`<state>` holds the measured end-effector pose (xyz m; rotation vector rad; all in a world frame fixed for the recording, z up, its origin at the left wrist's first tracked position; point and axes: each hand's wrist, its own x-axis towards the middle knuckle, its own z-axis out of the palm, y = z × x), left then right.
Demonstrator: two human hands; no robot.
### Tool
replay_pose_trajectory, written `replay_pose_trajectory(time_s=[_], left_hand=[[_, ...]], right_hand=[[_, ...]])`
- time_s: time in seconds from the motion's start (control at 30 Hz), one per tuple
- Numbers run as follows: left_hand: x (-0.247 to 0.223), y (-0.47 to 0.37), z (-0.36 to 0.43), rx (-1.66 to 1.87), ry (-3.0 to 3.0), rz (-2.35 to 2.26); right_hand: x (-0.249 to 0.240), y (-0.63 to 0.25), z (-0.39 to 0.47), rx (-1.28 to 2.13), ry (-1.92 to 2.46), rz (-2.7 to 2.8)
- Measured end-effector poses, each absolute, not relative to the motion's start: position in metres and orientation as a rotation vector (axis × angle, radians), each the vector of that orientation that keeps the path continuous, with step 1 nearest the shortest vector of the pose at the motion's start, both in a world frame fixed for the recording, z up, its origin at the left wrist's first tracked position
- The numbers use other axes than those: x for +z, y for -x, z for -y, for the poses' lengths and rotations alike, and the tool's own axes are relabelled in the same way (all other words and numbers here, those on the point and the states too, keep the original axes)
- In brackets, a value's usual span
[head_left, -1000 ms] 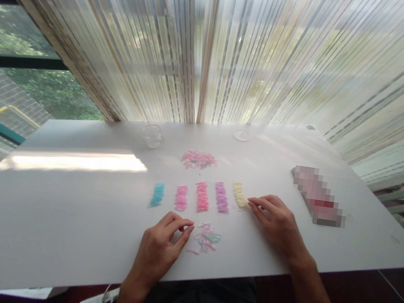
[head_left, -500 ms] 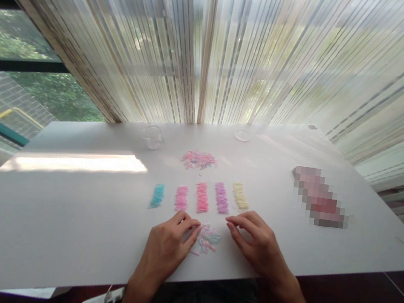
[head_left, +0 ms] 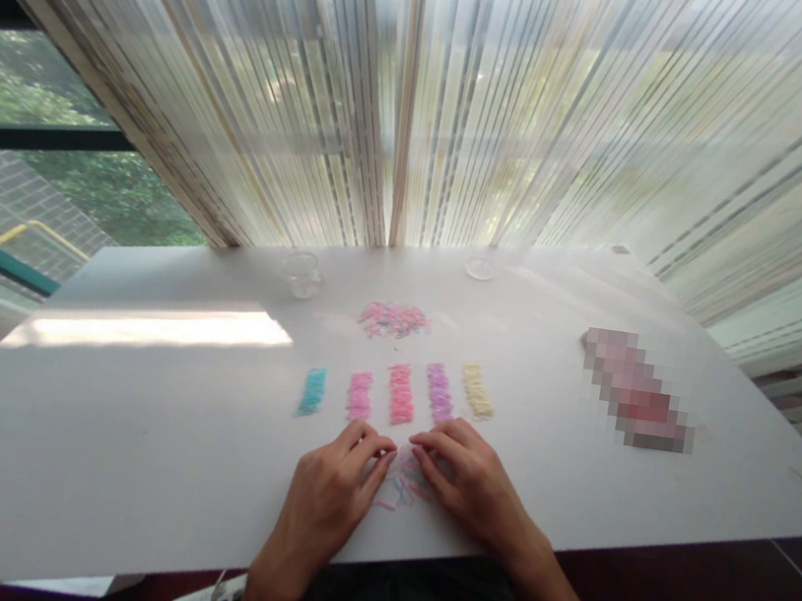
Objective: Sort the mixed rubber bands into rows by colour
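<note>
My left hand (head_left: 330, 485) is closed in a pinch at the left edge of a small loose pile of mixed pink, white and pale green slivers (head_left: 404, 488). Facing it, my right hand (head_left: 471, 470) has its thumb and forefinger drawn together over the pile's right side. Anything between either pair of fingertips is too small to make out. Beyond the hands, short thin pieces lie in neat columns by colour: blue (head_left: 312, 391), pink (head_left: 360, 395), coral (head_left: 401, 394), purple (head_left: 440, 392) and yellow (head_left: 478, 391).
A larger mixed heap of pieces (head_left: 394, 320) lies behind the columns. Near the curtain stand a clear round container (head_left: 302, 277) and a clear shallow lid (head_left: 480, 269). A blurred-out pinkish object (head_left: 634, 391) rests on the white table (head_left: 129, 431) at right.
My right hand has moved left, from beside the purple and yellow columns to over the small pile, close to my left hand. The left hand has hardly moved.
</note>
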<state>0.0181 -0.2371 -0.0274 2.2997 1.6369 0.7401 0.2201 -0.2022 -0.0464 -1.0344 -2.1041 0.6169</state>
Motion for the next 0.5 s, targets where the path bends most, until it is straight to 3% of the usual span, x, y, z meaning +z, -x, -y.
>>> replay_pose_trajectory(time_s=[0.5], left_hand=[[-0.0230, -0.0142, 0.2386, 0.825, -2.230, -1.543]], right_hand=[[-0.0397, -0.2228, 0.2051, 0.680, 0.971, 2.039]])
